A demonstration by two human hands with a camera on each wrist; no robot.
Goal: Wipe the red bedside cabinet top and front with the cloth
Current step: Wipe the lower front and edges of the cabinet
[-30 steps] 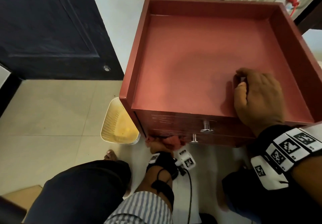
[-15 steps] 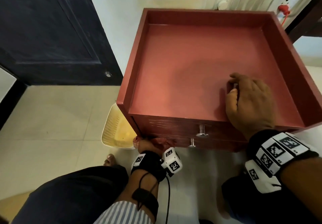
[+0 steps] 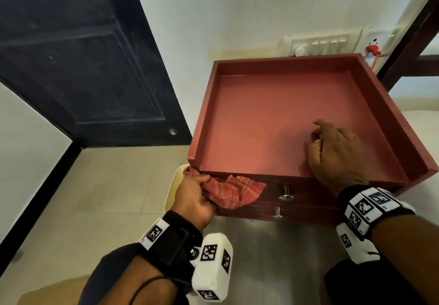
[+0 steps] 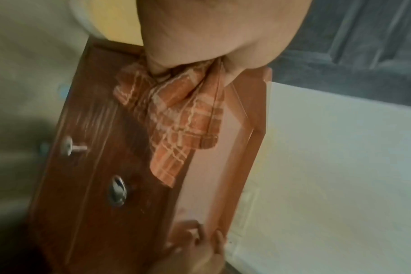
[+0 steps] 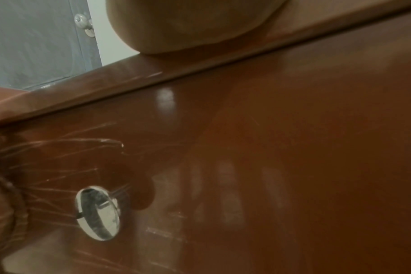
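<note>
The red bedside cabinet (image 3: 273, 119) has a tray-like top with raised rims and two metal knobs (image 3: 286, 193) on its front. My left hand (image 3: 194, 195) grips a red checked cloth (image 3: 234, 192) and holds it against the upper left corner of the front. In the left wrist view the cloth (image 4: 176, 118) hangs from my fingers over the front's top edge. My right hand (image 3: 337, 155) rests on the top near the front edge. Its fingers are loosely bent and hold nothing. The right wrist view shows the streaked front (image 5: 270, 166) and one knob (image 5: 99, 213).
A pale yellow basket (image 3: 173, 190) stands on the tiled floor just left of the cabinet, behind my left hand. A dark door (image 3: 83, 67) is to the left. A switch panel (image 3: 320, 45) with a red plug (image 3: 373, 49) is on the wall behind. A dark wooden frame (image 3: 408, 43) rises at the right.
My left hand has come up with the cloth from the bottom of the cabinet front to its upper left corner. The right hand has stayed on the top.
</note>
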